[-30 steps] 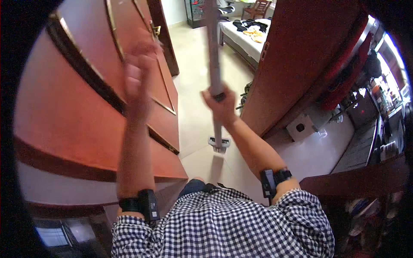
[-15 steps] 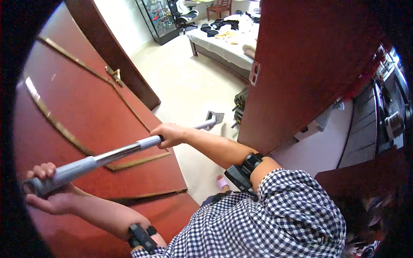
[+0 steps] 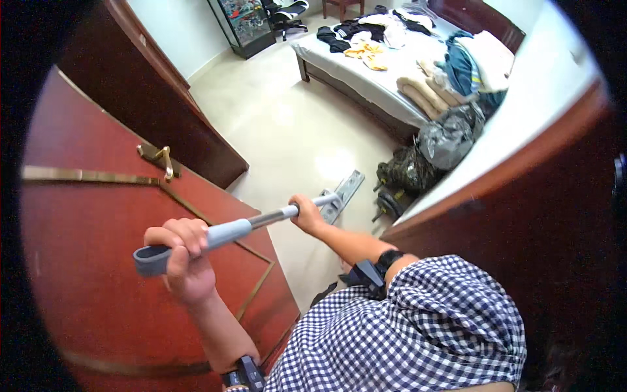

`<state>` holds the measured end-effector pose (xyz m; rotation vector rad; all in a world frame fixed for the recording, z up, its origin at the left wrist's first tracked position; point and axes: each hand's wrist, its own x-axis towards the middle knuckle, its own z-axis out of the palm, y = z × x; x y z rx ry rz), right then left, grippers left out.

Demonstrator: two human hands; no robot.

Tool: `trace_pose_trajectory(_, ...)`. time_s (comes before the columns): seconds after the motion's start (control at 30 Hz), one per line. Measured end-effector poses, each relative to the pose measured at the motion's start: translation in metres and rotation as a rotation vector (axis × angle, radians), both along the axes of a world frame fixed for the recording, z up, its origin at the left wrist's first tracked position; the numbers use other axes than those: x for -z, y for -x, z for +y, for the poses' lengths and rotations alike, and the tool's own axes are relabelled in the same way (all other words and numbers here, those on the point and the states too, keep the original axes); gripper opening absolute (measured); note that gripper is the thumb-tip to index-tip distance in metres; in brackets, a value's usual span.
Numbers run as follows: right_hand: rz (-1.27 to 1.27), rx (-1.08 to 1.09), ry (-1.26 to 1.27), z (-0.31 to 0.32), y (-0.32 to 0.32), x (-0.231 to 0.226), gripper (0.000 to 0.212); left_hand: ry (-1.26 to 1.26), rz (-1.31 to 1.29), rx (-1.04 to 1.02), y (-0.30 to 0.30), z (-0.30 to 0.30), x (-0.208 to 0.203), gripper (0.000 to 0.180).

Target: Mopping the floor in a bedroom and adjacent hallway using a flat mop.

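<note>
Both hands grip a flat mop (image 3: 228,232) with a grey-blue and silver pole. My left hand (image 3: 185,258) wraps round the thick grip near its looped end. Farther down the pole, my right hand (image 3: 304,214) is closed round the shaft. The pole slants away from me to the right. Its flat, rectangular mop head (image 3: 346,194) lies on the pale tiled floor (image 3: 274,130) just inside the room. The underside of the head is hidden.
A red door (image 3: 130,274) with brass trim and a handle (image 3: 168,162) stands at my left. Black bags (image 3: 450,137) and a dark wheeled thing (image 3: 390,204) sit by the right wall. Beyond is a bed (image 3: 359,88) heaped with clothes; a glass cabinet (image 3: 245,26) stands at the back.
My left hand has moved right and up with the grip. My right hand and the mop head have shifted right and lower in view. More of the bed and the bags now shows.
</note>
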<state>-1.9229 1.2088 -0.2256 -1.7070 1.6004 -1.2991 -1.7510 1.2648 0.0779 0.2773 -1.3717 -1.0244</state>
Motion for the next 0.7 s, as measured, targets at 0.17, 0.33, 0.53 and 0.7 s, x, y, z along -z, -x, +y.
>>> trace_pose_trajectory(0.17,0.033,0.003,0.182,-0.067,0.023,-0.092,0.034,0.077,-0.048,0.211,0.012,-0.085,-0.086,0.02)
trace_pose_trajectory(0.33,-0.039,-0.248,0.336,-0.199,0.032,-0.168,0.024,0.162,0.077,0.373,0.011,-0.201,-0.155,0.03)
trace_pose_trajectory(0.53,0.067,-0.121,0.189,-0.383,0.046,-0.194,0.018,0.207,0.051,0.221,0.046,-0.372,-0.18,0.036)
trace_pose_trajectory(0.7,0.056,-0.098,-0.066,-0.529,0.053,-0.215,0.013,0.254,-0.12,0.194,0.083,-0.52,-0.183,0.032)
